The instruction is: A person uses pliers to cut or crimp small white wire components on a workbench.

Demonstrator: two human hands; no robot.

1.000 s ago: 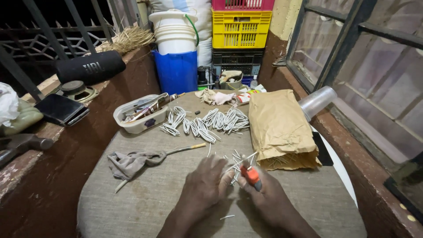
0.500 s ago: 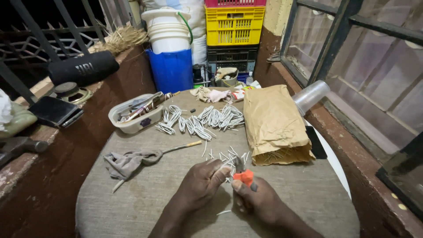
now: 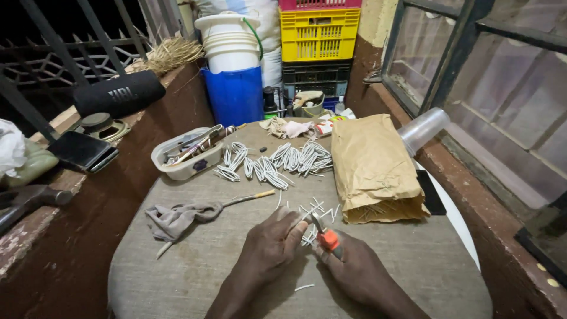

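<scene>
My left hand [image 3: 270, 243] pinches a short white wire piece [image 3: 307, 214] near the front of the round cloth-covered table [image 3: 195, 277]. My right hand [image 3: 354, 267] grips orange-handled pliers [image 3: 326, 236], whose jaws meet the wire beside my left fingertips. Several cut white wire pieces [image 3: 313, 207] lie scattered just beyond both hands. Rows of bent white wire loops [image 3: 274, 162] lie further back in the table's middle.
A brown paper bag [image 3: 372, 168] lies right of the hands. A grey rag [image 3: 174, 217] with a stick lies left. A white tray of tools [image 3: 183, 155] sits back left. A blue bucket [image 3: 236, 94], stacked crates [image 3: 319, 35], a black speaker [image 3: 118, 93] and a phone [image 3: 82, 150] surround the table.
The hands have stayed together over the scattered wire pieces, shifting slightly. The pliers are now tilted with the jaws toward my left fingers.
</scene>
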